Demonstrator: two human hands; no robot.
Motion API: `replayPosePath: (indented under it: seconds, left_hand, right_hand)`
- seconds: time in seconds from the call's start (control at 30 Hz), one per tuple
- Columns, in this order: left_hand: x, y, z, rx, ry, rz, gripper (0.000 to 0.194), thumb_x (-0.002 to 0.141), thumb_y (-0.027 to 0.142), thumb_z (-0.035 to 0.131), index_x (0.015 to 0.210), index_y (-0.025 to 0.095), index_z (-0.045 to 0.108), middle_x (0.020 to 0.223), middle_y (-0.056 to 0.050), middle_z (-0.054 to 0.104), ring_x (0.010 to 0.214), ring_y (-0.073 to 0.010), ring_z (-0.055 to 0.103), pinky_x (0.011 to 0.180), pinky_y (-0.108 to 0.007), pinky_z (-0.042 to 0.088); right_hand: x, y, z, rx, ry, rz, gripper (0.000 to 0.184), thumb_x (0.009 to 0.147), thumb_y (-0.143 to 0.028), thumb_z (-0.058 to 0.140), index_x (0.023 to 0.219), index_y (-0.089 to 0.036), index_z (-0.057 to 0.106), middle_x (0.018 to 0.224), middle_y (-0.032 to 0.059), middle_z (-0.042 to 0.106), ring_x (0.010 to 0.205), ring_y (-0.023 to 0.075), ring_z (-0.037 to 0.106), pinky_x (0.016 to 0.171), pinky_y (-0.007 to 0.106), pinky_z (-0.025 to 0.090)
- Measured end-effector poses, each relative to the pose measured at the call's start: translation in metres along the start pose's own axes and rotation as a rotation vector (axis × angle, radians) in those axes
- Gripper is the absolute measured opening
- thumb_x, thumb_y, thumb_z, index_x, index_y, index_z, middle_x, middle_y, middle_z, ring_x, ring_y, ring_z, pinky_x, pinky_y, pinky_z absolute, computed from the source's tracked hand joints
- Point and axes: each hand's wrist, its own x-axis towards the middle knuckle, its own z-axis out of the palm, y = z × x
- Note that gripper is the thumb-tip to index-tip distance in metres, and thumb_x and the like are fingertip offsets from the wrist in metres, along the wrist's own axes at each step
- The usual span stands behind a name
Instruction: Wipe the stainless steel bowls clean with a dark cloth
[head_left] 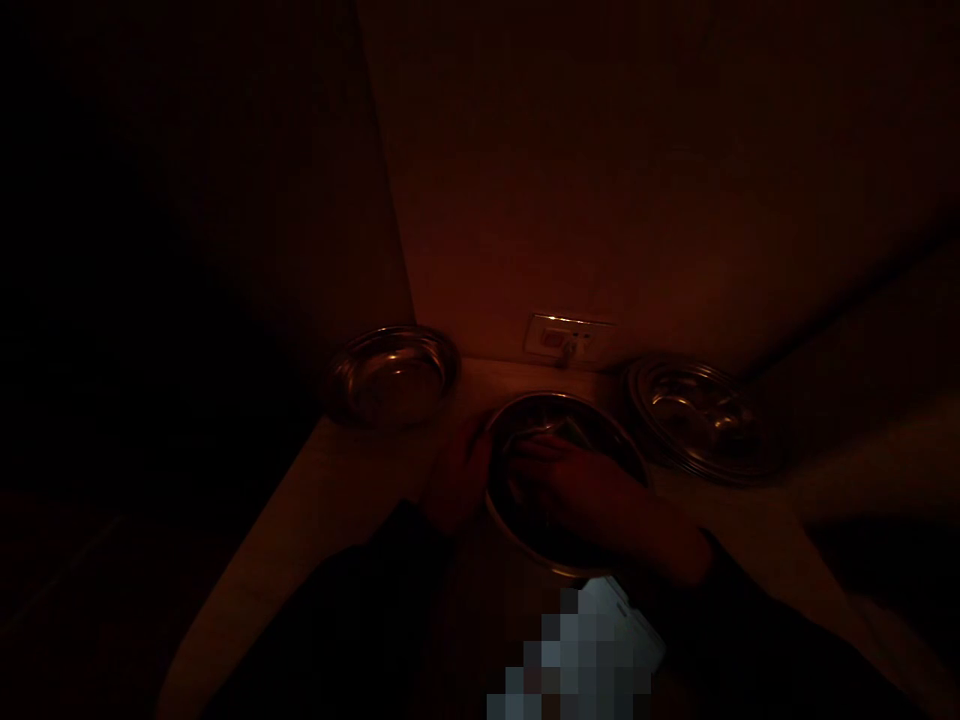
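Note:
A round metal bowl (577, 573) with a bright rim stands at the middle of the table, in very dim reddish light. My left hand (459, 475) is at the bowl's left side, its fingers curled against the rim. My right hand (574, 490) reaches over the right rim into the bowl, fingers pointing left and bent down. Something crumpled with faint shiny edges (574, 430) lies inside the bowl beyond these fingers. Darkness hides what the fingertips touch and the bowl's contents.
A shallow metal dish (397, 385) stands at the back left of the table (300, 510). Stacked metal plates or lids (705, 420) lie at the back right. A wall socket (566, 338) with a plug is behind the bowl. A pale lit phone-like object (611, 630), partly pixelated, is in front.

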Motion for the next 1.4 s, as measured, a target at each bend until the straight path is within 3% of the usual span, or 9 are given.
replayPosePath:
  seconds: [0.13,0.37,0.5,0.77,0.93,1.13,1.4]
  left_hand:
    - [0.0,0.0,0.0,-0.008,-0.013,0.016,0.038,0.09,0.027,0.037,0.121,0.015,0.056,0.123,-0.009,0.062,0.113,-0.0208,0.056,0.101,-0.036,0.04]
    - [-0.001,-0.001,0.001,0.008,0.01,0.019,0.038,0.09,0.025,0.036,0.12,0.015,0.055,0.121,-0.009,0.063,0.111,-0.0205,0.057,0.101,-0.036,0.04]
    - [-0.002,0.0,0.001,0.003,0.018,-0.027,0.039,0.089,0.027,0.036,0.123,0.016,0.054,0.125,-0.008,0.061,0.115,-0.0208,0.055,0.102,-0.036,0.039]
    - [0.0,0.0,0.0,-0.043,-0.009,0.01,0.039,0.087,0.023,0.037,0.121,0.014,0.055,0.123,-0.008,0.062,0.113,-0.0201,0.056,0.102,-0.035,0.04]
    - [0.0,-0.003,-0.001,-0.036,-0.002,0.019,0.039,0.084,0.021,0.04,0.119,0.014,0.056,0.121,-0.009,0.063,0.111,-0.0205,0.058,0.099,-0.036,0.042]
    - [0.001,0.0,0.0,0.018,0.053,-0.019,0.034,0.086,0.03,0.044,0.111,0.015,0.061,0.114,-0.009,0.066,0.105,-0.0223,0.06,0.096,-0.038,0.044]
    - [0.0,0.001,0.002,-0.013,0.016,-0.035,0.041,0.09,0.03,0.039,0.123,0.013,0.055,0.129,-0.01,0.059,0.119,-0.021,0.054,0.106,-0.037,0.037]
  right_hand:
    - [0.001,0.004,0.003,-0.036,0.029,0.033,0.043,0.087,-0.017,0.043,0.128,-0.016,0.054,0.136,0.0108,0.052,0.126,0.0277,0.043,0.101,0.044,0.042]
    - [-0.006,-0.005,-0.007,0.113,-0.041,-0.154,0.048,0.08,-0.006,0.044,0.123,-0.021,0.059,0.132,0.0052,0.056,0.128,0.0199,0.041,0.103,0.036,0.039]
    - [-0.009,-0.008,-0.009,0.182,-0.079,-0.187,0.051,0.078,-0.004,0.046,0.122,-0.024,0.059,0.13,0.0021,0.058,0.128,0.0173,0.041,0.105,0.033,0.036]
    - [-0.001,-0.003,-0.001,0.044,0.018,-0.029,0.043,0.087,-0.013,0.042,0.127,-0.018,0.056,0.135,0.0095,0.053,0.123,0.0221,0.047,0.101,0.038,0.042]
    - [0.001,0.009,0.002,-0.06,0.027,0.061,0.045,0.089,-0.018,0.041,0.132,-0.014,0.05,0.137,0.0104,0.051,0.127,0.0265,0.044,0.1,0.042,0.043]
    - [-0.001,0.004,-0.003,0.02,0.003,-0.059,0.045,0.086,-0.011,0.041,0.128,-0.015,0.054,0.135,0.0105,0.053,0.128,0.0231,0.043,0.103,0.038,0.04]
    - [-0.008,-0.012,-0.009,0.177,-0.045,-0.173,0.054,0.081,-0.005,0.044,0.131,-0.024,0.052,0.134,0.0044,0.055,0.129,0.0179,0.042,0.106,0.034,0.036]
